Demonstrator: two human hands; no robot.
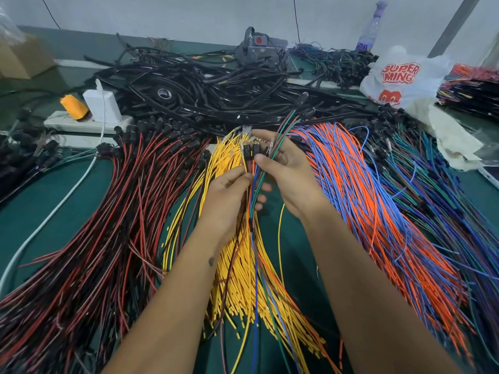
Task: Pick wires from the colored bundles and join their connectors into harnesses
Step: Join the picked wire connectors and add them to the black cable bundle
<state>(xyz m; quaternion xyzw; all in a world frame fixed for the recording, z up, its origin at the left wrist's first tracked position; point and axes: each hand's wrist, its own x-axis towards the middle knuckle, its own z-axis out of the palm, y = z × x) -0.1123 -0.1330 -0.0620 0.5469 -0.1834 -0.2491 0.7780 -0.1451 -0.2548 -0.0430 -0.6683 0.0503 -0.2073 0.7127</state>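
Left hand and right hand both pinch mixed wires — black connectors half-hidden.

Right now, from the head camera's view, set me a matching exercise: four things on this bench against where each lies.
Things:
1. yellow wires
2. red and black wires
3. orange and blue wires
4. plastic bag

Places:
A. far right, at the back
B. under the forearms, centre
C. left of the yellow bundle
D. right of the hands

Pairs: 1-B, 2-C, 3-D, 4-A
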